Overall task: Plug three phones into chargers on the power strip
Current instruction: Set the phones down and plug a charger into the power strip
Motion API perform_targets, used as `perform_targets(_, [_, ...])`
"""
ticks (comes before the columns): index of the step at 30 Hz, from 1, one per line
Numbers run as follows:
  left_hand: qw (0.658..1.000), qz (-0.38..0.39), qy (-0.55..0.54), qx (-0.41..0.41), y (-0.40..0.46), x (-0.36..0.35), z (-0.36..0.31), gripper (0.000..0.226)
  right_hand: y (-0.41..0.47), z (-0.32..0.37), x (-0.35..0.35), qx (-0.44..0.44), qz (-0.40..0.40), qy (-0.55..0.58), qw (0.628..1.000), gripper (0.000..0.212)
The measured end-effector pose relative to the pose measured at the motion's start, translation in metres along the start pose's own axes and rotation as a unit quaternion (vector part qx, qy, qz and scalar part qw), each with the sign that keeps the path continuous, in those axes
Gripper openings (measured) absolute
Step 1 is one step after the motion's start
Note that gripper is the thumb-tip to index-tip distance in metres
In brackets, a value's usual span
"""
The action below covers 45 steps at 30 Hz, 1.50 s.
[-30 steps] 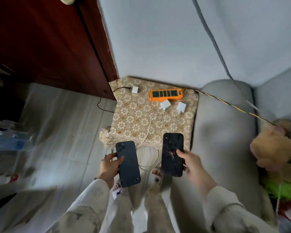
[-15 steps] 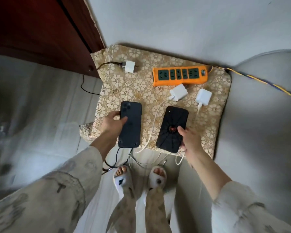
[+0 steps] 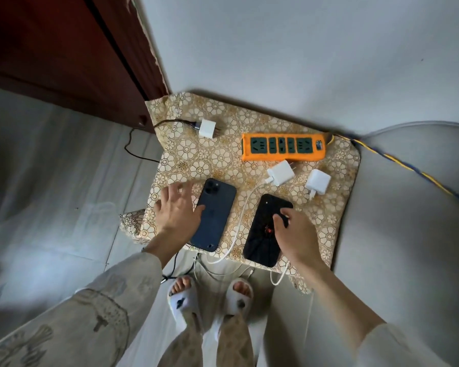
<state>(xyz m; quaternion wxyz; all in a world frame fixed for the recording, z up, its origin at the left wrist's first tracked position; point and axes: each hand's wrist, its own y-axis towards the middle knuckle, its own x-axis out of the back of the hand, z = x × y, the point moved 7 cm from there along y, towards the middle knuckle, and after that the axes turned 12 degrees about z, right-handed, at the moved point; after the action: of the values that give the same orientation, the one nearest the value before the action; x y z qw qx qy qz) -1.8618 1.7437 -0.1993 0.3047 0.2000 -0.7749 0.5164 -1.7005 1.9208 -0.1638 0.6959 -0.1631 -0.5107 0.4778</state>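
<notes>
An orange power strip [image 3: 283, 150] lies at the back of a small table with a floral cloth [image 3: 217, 157]. Three white chargers lie unplugged: one at the back left [image 3: 207, 129] with a black cable, two in front of the strip [image 3: 281, 172] [image 3: 318, 181] with white cables. A dark blue phone [image 3: 214, 214] lies face down at the front left. My left hand [image 3: 177, 210] hovers beside it, fingers spread, thumb at its edge. A black phone [image 3: 266, 231] lies at the front right; my right hand [image 3: 294, 234] rests on it, fingers loose.
A grey sofa arm [image 3: 398, 207] borders the table on the right, with a yellow-blue cord [image 3: 408, 168] running over it. A dark red door [image 3: 64, 54] stands at the back left. Cables hang off the table's front edge above my slippered feet [image 3: 210, 295].
Both phones came forward from in front of my body and now lie flat on the table. My left hand has let go and spread open; my right hand's grip has loosened.
</notes>
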Motion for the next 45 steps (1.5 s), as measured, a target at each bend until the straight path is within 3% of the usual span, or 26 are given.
perform_targets(3, [0.985,0.107,0.135,-0.004,0.011,-0.011,0.006,0.123,0.015,0.049,0.016,0.108,-0.061,-0.086,0.989,0.035])
perform_targets(5, [0.977,0.142,0.16,-0.005,0.016,-0.019,0.006,0.136,0.03,0.088,0.017,0.188,-0.075,-0.147,0.968,0.034])
perform_targets(10, [0.975,0.14,0.171,0.027,0.022,-0.025,0.0,0.14,0.084,0.164,0.006,0.275,-0.048,-0.25,0.927,0.048])
perform_targets(15, [0.975,0.143,0.167,0.033,0.025,-0.029,0.002,0.139,0.127,0.206,-0.031,0.283,-0.009,-0.39,0.876,0.065])
perform_targets(18, [0.975,0.149,0.163,0.037,0.025,-0.031,0.003,0.14,0.134,0.217,-0.045,0.286,-0.042,-0.478,0.83,0.051])
perform_targets(22, [0.974,0.153,0.163,0.037,0.026,-0.03,0.005,0.139,0.134,0.226,-0.046,0.298,-0.052,-0.507,0.807,0.034])
perform_targets(24, [0.973,0.158,0.162,0.037,0.025,-0.03,0.006,0.138,0.128,0.226,-0.034,0.319,-0.049,-0.463,0.826,0.036])
perform_targets(26, [0.973,0.157,0.163,0.037,0.026,-0.029,0.007,0.139,0.12,0.222,-0.005,0.336,-0.062,-0.352,0.871,0.035])
perform_targets(29, [0.973,0.156,0.167,0.041,0.026,-0.028,0.007,0.14,0.116,0.194,0.048,0.296,-0.041,-0.181,0.937,0.03])
perform_targets(31, [0.972,0.15,0.177,0.042,0.025,-0.027,0.008,0.141,0.115,0.168,0.068,0.257,0.005,-0.101,0.961,0.029])
perform_targets(36, [0.972,0.143,0.181,0.035,0.026,-0.027,0.007,0.143,0.115,0.125,0.081,0.204,0.066,-0.083,0.973,0.038])
perform_targets(45, [0.97,0.149,0.187,0.039,0.027,-0.028,0.005,0.141,0.121,0.116,0.069,0.236,0.067,-0.034,0.969,0.034])
